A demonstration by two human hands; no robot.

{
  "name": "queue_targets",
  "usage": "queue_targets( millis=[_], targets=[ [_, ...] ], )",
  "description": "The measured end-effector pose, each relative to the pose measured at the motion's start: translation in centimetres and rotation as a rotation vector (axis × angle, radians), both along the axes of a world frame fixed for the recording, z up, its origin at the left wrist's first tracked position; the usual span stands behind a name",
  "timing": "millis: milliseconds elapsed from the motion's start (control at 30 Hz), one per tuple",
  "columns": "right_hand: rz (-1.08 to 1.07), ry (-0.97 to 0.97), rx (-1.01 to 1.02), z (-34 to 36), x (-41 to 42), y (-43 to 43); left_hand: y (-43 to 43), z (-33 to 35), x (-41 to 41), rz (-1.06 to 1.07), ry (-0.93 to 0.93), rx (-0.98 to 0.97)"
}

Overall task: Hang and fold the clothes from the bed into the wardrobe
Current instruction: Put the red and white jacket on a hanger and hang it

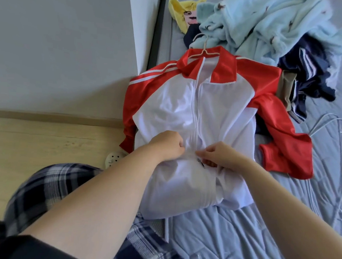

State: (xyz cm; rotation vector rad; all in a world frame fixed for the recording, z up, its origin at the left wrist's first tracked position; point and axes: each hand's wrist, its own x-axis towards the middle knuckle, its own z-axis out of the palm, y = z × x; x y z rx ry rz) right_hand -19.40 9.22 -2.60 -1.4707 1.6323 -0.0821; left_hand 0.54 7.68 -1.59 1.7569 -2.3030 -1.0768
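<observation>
1. We see a red-and-white jacket (pixel 198 115) lying face up on the bed (pixel 259 248), close to its left edge, already on a hanger (pixel 201 48) whose hook pokes out past the collar. Its zip is closed along the upper part.
2. Our left hand (pixel 165 145) is curled tightly, gripping the white fabric just left of the zip. Our right hand (pixel 219 155) pinches the fabric at the zip line, thumb and fingertips together, beside a small dark mark that may be the zip pull; we cannot tell.
3. We judge the zip could snag bunched cloth, since the lower front is rumpled under both hands.
4. The left sleeve (pixel 133 106) hangs over the bed's edge, so a careless lift could drag the jacket toward the floor (pixel 42 145).
5. The right sleeve (pixel 283 142) lies just beside loose wire hangers (pixel 332 142); lifting might catch one.
6. Beyond the collar, a pile of clothes (pixel 276 29) touches the hanger hook, so there is little room there. Open bed lies near us, at lower right.
</observation>
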Motion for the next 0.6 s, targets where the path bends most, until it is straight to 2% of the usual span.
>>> queue_targets(
  millis=[100,167,233,500,533,600],
  targets=[
    [0.181,0.110,0.051,0.2,0.0,0.1,0.7,0.6,-0.2,0.024,0.017,0.171],
    [0.222,0.101,0.094,0.2,0.0,0.0,1.2,0.9,-0.5,0.025,0.034,0.327],
    [0.228,0.062,0.121,0.2,-0.1,-0.2,1.6,0.8,-0.7,-0.013,0.015,0.385],
    [0.336,0.158,0.187,-0.2,-0.1,-0.6,2.0,-0.3,-1.2,-0.141,-0.163,0.293],
    [0.294,0.124,0.203,-0.3,-0.1,-0.6,2.1,-0.5,-1.4,-0.146,-0.173,0.271],
    [0.069,-0.092,0.242,-0.7,-0.2,-0.3,2.4,-0.8,-1.7,-0.135,-0.182,0.221]
  ],
)
